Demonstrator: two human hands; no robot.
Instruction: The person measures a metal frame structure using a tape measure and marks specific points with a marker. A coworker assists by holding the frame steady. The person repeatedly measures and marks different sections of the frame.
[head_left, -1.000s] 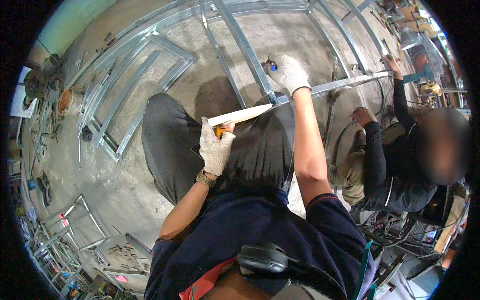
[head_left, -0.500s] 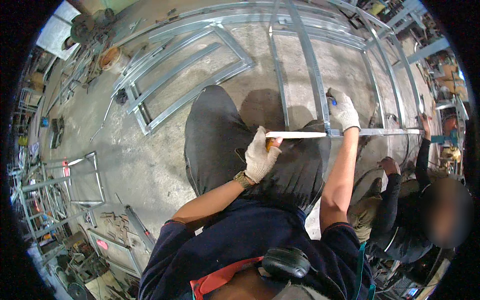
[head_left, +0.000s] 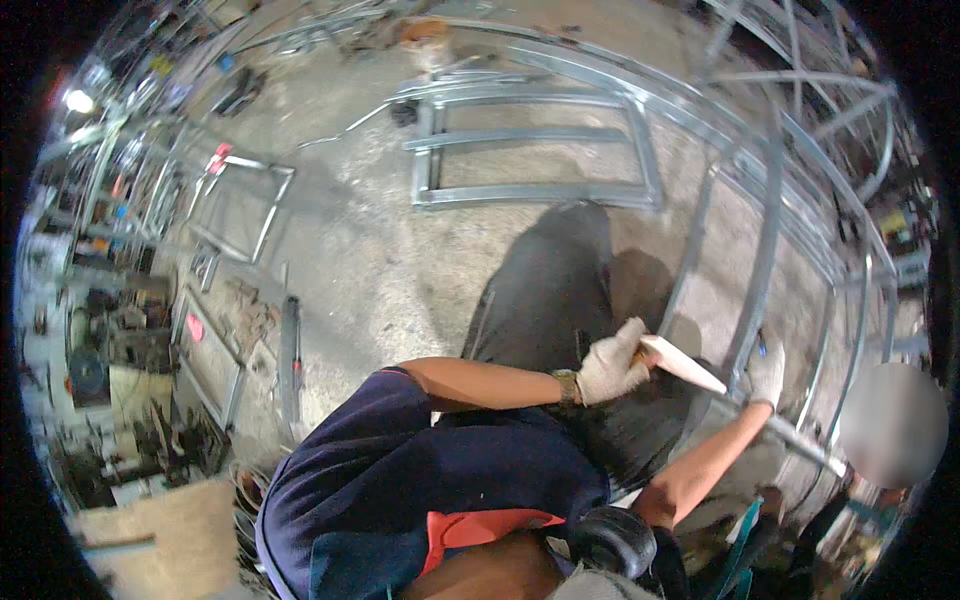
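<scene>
Racks (head_left: 95,330) w/ clutter at far left, bare concrete floor (head_left: 370,260), steel frame (head_left: 535,150) lying flat. Mid: left hand (head_left: 610,365), gloved, fist closed on pale strip (head_left: 685,365) end over knee. Right hand (head_left: 768,372) gloved, grips strip further along, by studs (head_left: 765,250).

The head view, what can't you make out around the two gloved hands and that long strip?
- Long strip, head view: far end lost behind the right hand and a co-worker.
- Left hand: glove hides its grip on the strip.
- Small blue thing at the right hand: too small to identify.
</scene>
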